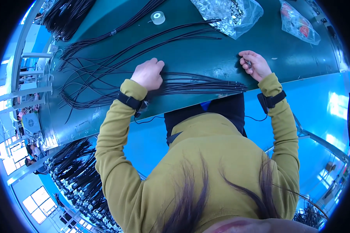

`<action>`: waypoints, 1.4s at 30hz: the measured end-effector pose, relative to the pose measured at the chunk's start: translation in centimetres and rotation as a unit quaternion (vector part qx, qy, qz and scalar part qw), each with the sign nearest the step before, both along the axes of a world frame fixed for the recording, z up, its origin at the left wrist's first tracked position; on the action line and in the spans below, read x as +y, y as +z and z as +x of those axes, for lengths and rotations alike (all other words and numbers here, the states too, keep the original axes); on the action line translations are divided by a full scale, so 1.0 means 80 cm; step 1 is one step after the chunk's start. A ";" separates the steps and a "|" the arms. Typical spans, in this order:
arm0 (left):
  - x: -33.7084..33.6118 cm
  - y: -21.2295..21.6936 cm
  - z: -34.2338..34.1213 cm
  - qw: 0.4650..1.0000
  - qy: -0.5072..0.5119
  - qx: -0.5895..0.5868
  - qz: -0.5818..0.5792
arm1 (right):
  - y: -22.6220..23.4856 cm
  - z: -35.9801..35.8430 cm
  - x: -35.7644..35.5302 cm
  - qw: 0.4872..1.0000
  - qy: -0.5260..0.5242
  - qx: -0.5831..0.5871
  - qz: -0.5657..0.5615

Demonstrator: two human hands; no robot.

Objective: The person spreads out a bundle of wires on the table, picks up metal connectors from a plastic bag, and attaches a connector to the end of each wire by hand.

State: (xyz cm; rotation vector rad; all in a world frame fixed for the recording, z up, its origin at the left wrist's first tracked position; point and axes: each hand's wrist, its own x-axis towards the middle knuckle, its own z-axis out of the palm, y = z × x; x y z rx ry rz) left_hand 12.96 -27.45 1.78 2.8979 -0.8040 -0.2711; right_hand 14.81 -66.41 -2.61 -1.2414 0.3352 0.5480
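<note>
My left hand [148, 74] is closed, its fingers curled down over the near bundle of thin black cables [198, 86]. What lies inside that grip is hidden. Cables run out from both sides of the hand, toward the right along the table edge and into loops at the left. To the right, my right hand [260, 69] is curled with its palm partly turned up. Small shiny metal pieces [248, 63] show between its fingers and thumb, above the green table [217, 58] and apart from the cable ends.
Farther back lie more black cables [144, 40], a small roll of tape [158, 17], a clear bag of shiny small metal parts [231, 15] and another bag with red items [299, 23]. Cables with connectors hang in a mass [81, 186] below left.
</note>
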 end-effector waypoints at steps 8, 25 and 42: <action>-0.106 -0.029 -0.007 0.980 -0.120 -0.063 -0.144 | 0.007 0.001 0.009 0.998 0.006 -0.027 -0.061; -0.197 -0.042 0.030 0.933 -0.055 -0.176 -0.311 | 0.008 -0.013 0.022 0.999 -0.009 -0.011 0.031; -0.197 -0.032 0.013 0.937 -0.022 -0.114 -0.331 | 0.011 -0.019 0.037 0.990 -0.083 -0.020 0.114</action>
